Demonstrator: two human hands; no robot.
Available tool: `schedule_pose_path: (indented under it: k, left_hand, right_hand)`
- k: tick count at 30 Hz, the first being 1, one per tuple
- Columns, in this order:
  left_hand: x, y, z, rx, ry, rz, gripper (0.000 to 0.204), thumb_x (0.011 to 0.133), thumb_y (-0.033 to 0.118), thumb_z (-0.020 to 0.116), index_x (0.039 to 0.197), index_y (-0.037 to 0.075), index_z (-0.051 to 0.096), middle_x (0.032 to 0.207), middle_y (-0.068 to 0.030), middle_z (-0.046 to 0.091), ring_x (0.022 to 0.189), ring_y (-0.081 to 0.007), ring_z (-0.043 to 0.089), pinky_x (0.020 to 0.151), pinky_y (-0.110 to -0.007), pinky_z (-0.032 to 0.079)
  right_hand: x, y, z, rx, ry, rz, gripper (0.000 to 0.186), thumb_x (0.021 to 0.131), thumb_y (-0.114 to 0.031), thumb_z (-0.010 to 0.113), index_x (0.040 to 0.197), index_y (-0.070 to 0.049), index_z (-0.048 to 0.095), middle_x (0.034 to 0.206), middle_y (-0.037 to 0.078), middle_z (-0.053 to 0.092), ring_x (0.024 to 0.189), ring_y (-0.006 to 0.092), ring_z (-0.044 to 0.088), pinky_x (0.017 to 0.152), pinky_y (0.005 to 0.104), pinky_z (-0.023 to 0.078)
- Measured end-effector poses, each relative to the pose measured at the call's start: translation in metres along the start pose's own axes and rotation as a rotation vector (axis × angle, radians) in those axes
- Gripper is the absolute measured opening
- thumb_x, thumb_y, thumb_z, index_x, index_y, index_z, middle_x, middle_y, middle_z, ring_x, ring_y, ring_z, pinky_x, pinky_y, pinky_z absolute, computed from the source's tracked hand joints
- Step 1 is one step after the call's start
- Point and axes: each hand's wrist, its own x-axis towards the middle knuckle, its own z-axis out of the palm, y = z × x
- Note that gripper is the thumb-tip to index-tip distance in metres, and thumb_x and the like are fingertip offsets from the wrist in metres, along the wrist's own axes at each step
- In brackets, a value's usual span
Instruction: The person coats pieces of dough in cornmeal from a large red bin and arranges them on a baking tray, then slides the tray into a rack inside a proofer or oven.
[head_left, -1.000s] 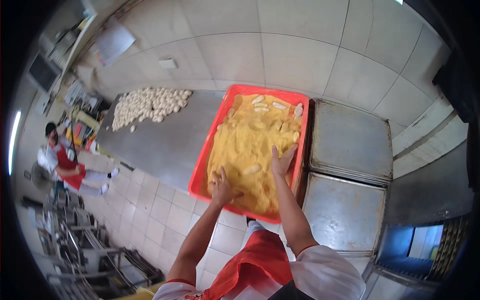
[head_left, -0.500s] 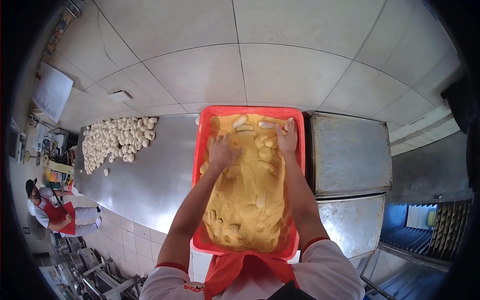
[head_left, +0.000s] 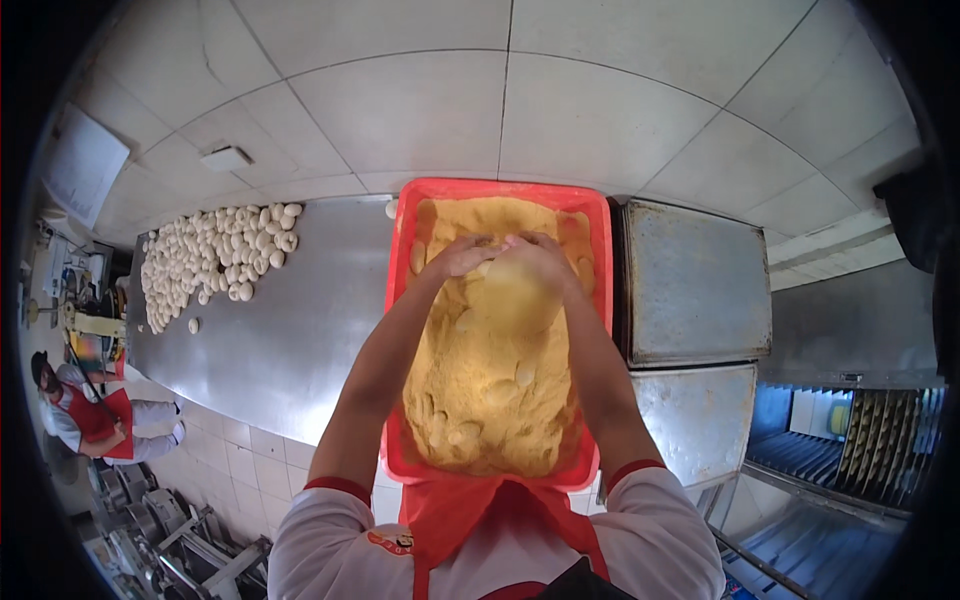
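A red plastic tub (head_left: pixel 402 300) in front of me holds a bed of yellow meal (head_left: pixel 500 420) with pale oval dough pieces in it. My left hand (head_left: pixel 465 256) reaches into its far half, fingers stretched inward. Across from it, my right hand (head_left: pixel 540 250) also points its fingers inward, and the fingertips nearly meet. Between and just below the hands is a smeared yellow mass of loose meal (head_left: pixel 520 295), which partly covers the right hand. Several dough pieces, such as the dough piece (head_left: pixel 525 373), lie half buried nearer me.
On the steel table (head_left: pixel 270 350) to the left sits a heap of round dough balls (head_left: pixel 215 250). Worn metal trays (head_left: pixel 695 285) stand right of the tub, and a tray rack (head_left: pixel 880 440) is farther right. A person (head_left: pixel 95 415) in a red apron is at far left.
My hands have moved inward from the tub's far part and come together. Loose meal now blurs between them, and the dough pieces at the far end are mostly covered. The view has shifted slightly.
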Motion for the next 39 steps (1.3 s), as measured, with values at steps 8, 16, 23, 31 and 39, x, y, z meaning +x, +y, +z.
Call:
schedule_pose_path:
  k: [8,16,23,31,39]
  left_hand:
    - [-0.184,-0.024,0.095,0.686,0.269,0.379,0.082,0.083,0.065,0.060,0.150,0.027,0.035,0.155,-0.0194,0.029,0.142,-0.0420,0.027,0.111,-0.064,0.022]
    - [-0.314,-0.068,0.153,0.544,0.050,0.285,0.070,0.086,0.040,0.068,0.147,0.021,0.040,0.156,-0.0168,0.024,0.141,-0.0430,0.028,0.106,-0.063,0.035]
    - [-0.218,-0.070,0.128,0.461,0.596,0.387,0.039,0.081,0.013,0.067,0.120,0.010,0.062,0.126,-0.0207,0.052,0.111,-0.0397,0.052,0.095,-0.047,0.045]
    - [-0.220,-0.074,0.133,0.040,0.383,0.374,0.027,0.082,0.016,0.064,0.106,0.005,0.061,0.117,-0.0205,0.056,0.096,-0.0371,0.064,0.083,-0.046,0.054]
    - [-0.262,-0.076,0.127,0.392,0.143,0.251,0.034,0.081,0.023,0.068,0.109,0.006,0.058,0.102,-0.0221,0.063,0.099,-0.0382,0.063,0.083,-0.047,0.052]
  right_hand:
    - [-0.162,0.075,0.118,-1.057,0.320,-0.355,0.065,0.088,-0.044,0.061,0.145,-0.020,0.041,0.155,0.018,0.030,0.140,0.0402,0.030,0.113,0.0599,0.024]
    - [-0.257,0.123,0.130,-0.683,0.257,-0.415,0.034,0.083,-0.014,0.061,0.116,-0.007,0.065,0.124,0.018,0.061,0.124,0.0335,0.051,0.110,0.0457,0.036]
    - [-0.172,0.089,0.094,-0.863,0.171,-0.422,0.032,0.076,0.002,0.058,0.108,-0.002,0.061,0.111,0.020,0.064,0.107,0.0384,0.059,0.090,0.0429,0.048]
    - [-0.197,0.088,0.152,-0.539,0.417,-0.116,0.035,0.077,-0.009,0.064,0.110,-0.001,0.055,0.103,0.024,0.061,0.107,0.0393,0.059,0.086,0.0465,0.048]
    - [-0.179,0.086,0.159,-0.511,0.645,-0.192,0.038,0.070,-0.022,0.075,0.097,0.002,0.064,0.097,0.022,0.067,0.094,0.0364,0.065,0.083,0.0418,0.051]
